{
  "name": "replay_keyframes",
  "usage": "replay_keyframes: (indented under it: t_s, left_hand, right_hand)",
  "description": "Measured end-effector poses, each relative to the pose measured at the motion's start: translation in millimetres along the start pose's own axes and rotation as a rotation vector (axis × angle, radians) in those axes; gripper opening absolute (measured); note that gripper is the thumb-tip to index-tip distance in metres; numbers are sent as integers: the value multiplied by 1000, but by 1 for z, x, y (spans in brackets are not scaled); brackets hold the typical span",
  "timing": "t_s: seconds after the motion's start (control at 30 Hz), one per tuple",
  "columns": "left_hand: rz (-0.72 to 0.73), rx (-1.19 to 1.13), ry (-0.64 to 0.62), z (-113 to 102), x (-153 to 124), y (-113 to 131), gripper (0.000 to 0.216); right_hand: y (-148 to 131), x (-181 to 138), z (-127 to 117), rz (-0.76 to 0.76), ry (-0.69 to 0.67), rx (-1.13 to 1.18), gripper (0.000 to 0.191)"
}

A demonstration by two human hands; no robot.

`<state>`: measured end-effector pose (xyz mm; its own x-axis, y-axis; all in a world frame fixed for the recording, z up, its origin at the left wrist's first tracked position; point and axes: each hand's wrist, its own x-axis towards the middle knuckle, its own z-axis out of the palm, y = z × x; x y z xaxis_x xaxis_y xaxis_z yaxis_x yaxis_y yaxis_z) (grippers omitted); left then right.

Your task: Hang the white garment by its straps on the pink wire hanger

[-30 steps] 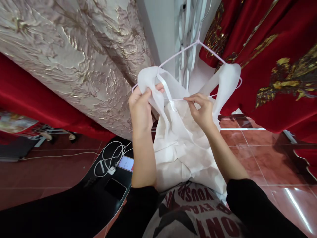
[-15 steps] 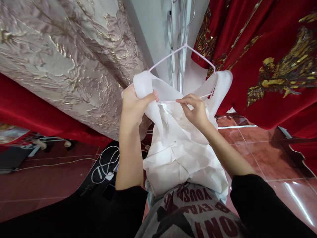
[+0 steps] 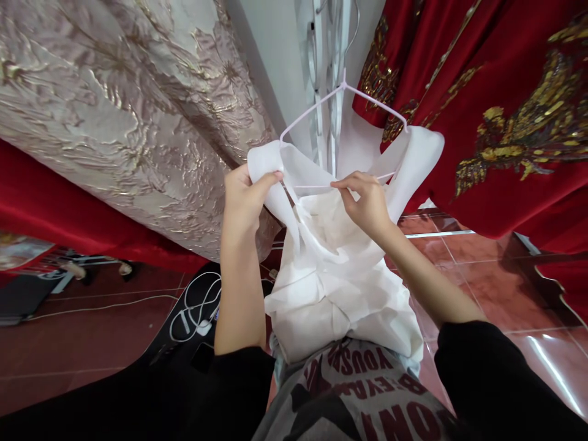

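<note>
A white sleeveless garment (image 3: 316, 288) lies gathered over my lap, its sheer shoulder straps rising in front of me. A pale pink hanger (image 3: 312, 110) with a metal hook sits inside the neck, and both straps rest over its ends. My left hand (image 3: 245, 196) is closed on the left strap, thumb in front and fingers mostly behind the cloth. My right hand (image 3: 365, 199) pinches the hanger's lower bar near its middle, fingertips together.
Cream-pink embossed fabric (image 3: 151, 122) hangs at the left. Red cloth with gold sequins (image 3: 519, 147) hangs at the right. A white metal rack (image 3: 328, 128) stands behind the hanger. White cables (image 3: 195, 306) lie on a black surface beside my left arm, above red floor tiles (image 3: 500, 294).
The hanger's right shoulder and the right strap have shifted right and spread wider. My left thumb has moved slightly up and left on the strap. The bodice neckline now hangs more open below the bar.
</note>
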<state>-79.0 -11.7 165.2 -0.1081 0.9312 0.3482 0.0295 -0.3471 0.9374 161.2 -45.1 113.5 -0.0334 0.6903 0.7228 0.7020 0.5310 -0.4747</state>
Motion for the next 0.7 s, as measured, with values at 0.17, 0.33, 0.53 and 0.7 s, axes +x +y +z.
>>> replay_keyframes:
  t_s: [0.17, 0.33, 0.53, 0.7]
  left_hand:
    - [-101, -88, -161, -1, -8, 22, 10]
    - [-129, -143, -222, -7, -12, 41, 8]
    - [-348, -368, -234, -5, 4, 56, 7]
    - [-448, -601, -47, -1, 13, 57, 26]
  right_hand:
    - [3, 1, -4, -6, -3, -37, 30]
    - [1, 2, -10, 15, -39, -52, 29]
    - [-5, 1, -18, 23, -77, -29, 28]
    - [-6, 1, -21, 31, -101, -48, 29]
